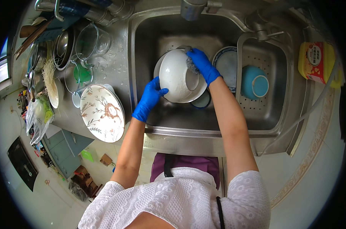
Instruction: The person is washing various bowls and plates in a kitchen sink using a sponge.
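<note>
In the large steel sink basin, my left hand [152, 96], in a blue glove, grips the lower left rim of a white bowl [174, 75]. The bowl is tipped so that its outside and foot ring face up. My right hand [202, 63], also gloved in blue, holds a grey steel wool scourer [192, 64] against the bowl near its foot. Other dishes lie partly hidden beneath it, among them a small dark-rimmed dish [202, 100]. A plate with a blue patterned rim [226, 67] leans near the basin's right wall.
A turquoise bowl [248, 83] lies upside down in the smaller basin. Floral plates [102, 113], glass jugs [87, 41] and pans stand on the left counter. The faucet [192, 10] is above the basin; a yellow detergent jug [316, 61] and a hose are at right.
</note>
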`<state>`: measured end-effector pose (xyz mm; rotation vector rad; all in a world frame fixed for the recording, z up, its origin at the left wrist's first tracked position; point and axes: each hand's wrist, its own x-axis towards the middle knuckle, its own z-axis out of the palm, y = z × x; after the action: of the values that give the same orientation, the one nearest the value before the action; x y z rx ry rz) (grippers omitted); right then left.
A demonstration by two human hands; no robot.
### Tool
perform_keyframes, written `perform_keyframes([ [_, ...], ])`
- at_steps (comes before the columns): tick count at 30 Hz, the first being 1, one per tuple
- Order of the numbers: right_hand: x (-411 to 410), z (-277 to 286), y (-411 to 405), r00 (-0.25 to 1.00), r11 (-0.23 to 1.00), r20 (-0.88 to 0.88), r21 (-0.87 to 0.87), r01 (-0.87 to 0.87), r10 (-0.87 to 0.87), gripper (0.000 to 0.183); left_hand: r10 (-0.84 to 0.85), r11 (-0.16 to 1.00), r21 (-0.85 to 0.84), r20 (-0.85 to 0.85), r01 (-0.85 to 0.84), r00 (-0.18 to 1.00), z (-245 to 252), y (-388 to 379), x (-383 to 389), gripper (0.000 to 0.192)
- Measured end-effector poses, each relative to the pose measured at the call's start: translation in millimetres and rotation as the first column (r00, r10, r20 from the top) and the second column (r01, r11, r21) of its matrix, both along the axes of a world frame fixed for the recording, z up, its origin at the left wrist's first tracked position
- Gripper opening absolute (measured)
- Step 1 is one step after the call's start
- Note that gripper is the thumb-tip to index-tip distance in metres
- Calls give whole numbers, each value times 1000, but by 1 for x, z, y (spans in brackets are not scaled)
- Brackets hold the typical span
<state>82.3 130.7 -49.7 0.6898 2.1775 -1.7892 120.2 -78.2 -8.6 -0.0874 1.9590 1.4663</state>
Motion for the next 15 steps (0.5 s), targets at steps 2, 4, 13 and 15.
perform_keyframes([
  [2,4,-9,4,996,946,94,-321,36,-6,27,-11,997,79,-8,12,1000,-4,2,4,49],
  [4,27,13,-23,989,997,-126,19,80,-77,26,-38,994,105,-34,42,999,-3,-3,10,45],
  [13,61,29,-30,849,843,-462,536,36,258,34,71,993,80,141,-83,987,14,41,-60,32],
  [15,59,36,-35,841,800,-424,600,-17,336,35,3,999,45,123,-9,992,6,34,-58,31],
])
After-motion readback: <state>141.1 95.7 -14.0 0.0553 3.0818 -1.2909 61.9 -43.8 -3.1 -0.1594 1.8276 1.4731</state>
